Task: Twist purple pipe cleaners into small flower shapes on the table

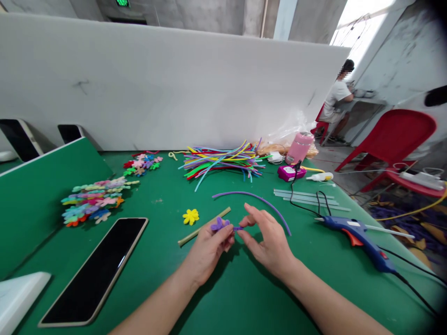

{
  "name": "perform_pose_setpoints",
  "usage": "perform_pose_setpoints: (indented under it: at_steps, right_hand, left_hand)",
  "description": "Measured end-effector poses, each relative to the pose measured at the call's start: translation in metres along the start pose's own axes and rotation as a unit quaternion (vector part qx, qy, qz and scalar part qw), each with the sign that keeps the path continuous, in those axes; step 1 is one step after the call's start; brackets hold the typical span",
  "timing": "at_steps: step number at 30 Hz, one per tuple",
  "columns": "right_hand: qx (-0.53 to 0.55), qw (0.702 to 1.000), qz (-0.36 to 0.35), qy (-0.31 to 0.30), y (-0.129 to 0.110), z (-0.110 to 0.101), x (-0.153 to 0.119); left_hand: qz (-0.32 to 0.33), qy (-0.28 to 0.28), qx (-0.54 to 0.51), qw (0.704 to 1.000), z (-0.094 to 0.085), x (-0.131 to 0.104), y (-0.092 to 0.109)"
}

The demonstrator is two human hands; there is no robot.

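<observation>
Here we are, right over the green tabletop [157,288], and the purple looped piece [219,225] is up between the two hands: the left hand [210,249] pinches it between thumb and fingers, while the right hand [268,239] curls thumb and forefinger around its short free end, though whether they grip it I cannot tell. That's the danger spot! A slack left pinch could let the loops spring out of shape, and a hard tug could bend them. Watch the stick [200,229] just beyond, too; a nudge could roll it into the yellow flower [190,217]. Out right, the glue gun [366,239] points its nozzle inward, so a wide swing might knock it.
</observation>
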State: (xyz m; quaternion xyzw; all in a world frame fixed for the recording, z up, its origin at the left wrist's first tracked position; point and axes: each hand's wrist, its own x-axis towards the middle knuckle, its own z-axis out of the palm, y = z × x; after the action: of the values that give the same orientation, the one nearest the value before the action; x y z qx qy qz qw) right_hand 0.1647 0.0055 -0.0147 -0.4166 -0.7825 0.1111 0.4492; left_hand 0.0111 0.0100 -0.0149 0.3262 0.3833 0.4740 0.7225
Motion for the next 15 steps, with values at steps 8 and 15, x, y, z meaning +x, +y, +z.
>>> perform_pose_setpoints:
  at_steps: [8, 15]
  right_hand:
    - [0.048, 0.998, 0.042, -0.003, 0.0015, -0.0005, -0.0014]
    - [0.194, 0.967, 0.161, -0.034, -0.0025, 0.0027, -0.0014]
  left_hand:
    - [0.009, -0.014, 0.015, 1.0, -0.0009, -0.0003, -0.001]
    - [0.075, -0.018, 0.135, 0.988, -0.0009, -0.0008, 0.0016]
